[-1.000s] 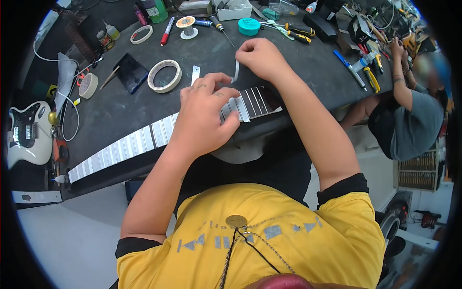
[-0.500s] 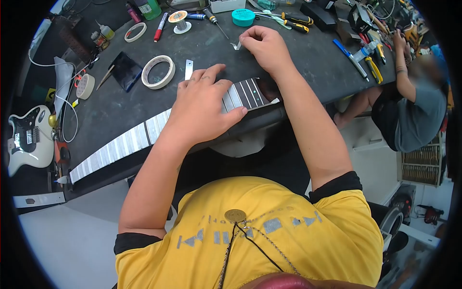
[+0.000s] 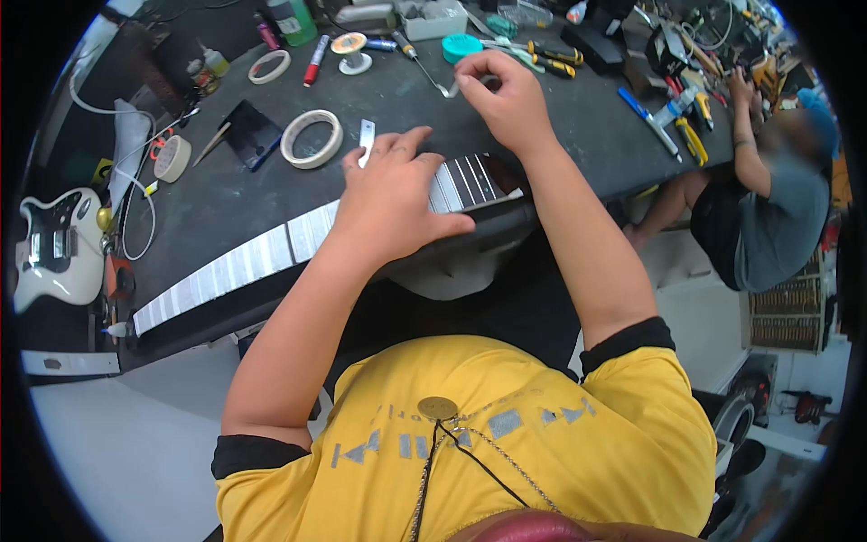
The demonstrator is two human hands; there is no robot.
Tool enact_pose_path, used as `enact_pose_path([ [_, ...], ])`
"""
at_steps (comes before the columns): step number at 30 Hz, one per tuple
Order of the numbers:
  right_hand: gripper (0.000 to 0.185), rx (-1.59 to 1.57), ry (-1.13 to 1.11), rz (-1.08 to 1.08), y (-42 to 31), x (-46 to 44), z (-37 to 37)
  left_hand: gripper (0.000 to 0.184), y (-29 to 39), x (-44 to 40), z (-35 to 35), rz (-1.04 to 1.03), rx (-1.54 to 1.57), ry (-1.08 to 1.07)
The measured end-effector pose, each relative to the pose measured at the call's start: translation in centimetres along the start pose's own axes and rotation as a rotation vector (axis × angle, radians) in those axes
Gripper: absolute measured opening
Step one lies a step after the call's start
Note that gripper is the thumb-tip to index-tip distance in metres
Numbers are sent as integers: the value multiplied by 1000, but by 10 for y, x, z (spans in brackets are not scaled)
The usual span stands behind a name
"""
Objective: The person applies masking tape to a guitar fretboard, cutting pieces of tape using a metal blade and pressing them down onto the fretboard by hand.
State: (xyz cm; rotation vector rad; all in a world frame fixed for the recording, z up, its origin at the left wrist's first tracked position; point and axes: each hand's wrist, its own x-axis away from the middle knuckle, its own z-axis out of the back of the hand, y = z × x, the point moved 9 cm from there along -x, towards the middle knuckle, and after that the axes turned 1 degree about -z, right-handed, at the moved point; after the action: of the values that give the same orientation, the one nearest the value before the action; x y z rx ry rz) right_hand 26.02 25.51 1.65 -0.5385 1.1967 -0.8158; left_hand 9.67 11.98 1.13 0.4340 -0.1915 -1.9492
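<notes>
A guitar neck (image 3: 257,256) lies along the front edge of the bench. Pale masking tape covers most of its fingerboard between the frets, while dark bare fretboard (image 3: 473,181) shows at the right end. My left hand (image 3: 390,200) rests over the taped part with its fingers spread and its thumb by the near edge. Beyond the neck, my right hand (image 3: 510,99) is raised over the bench, thumb and forefinger pinched on a small, crumpled pale strip of tape (image 3: 451,88). A white metal ruler-like piece (image 3: 366,143) pokes out beyond my left fingers.
A masking tape roll (image 3: 312,139) lies behind the neck, near a dark flat tray (image 3: 251,135). Solder spool (image 3: 351,54), red marker (image 3: 316,61), teal tin (image 3: 461,48) and pliers (image 3: 553,60) line the back. A white guitar body (image 3: 60,248) is far left; a co-worker (image 3: 781,199) sits right.
The view has shifted slightly, so the bench things appear a little lower and farther right. Both hands keep nearly the same places, the right still pinching the strip.
</notes>
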Motion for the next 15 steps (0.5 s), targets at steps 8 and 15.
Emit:
enact_pose_path([
  [8, 9, -169, -3, 91, -100, 48, 11, 33, -48, 1, 34, 210, 865, 168],
  [15, 9, -201, -44, 91, -134, 85, -12, 20, -45, 26, 48, 82, 828, 197],
])
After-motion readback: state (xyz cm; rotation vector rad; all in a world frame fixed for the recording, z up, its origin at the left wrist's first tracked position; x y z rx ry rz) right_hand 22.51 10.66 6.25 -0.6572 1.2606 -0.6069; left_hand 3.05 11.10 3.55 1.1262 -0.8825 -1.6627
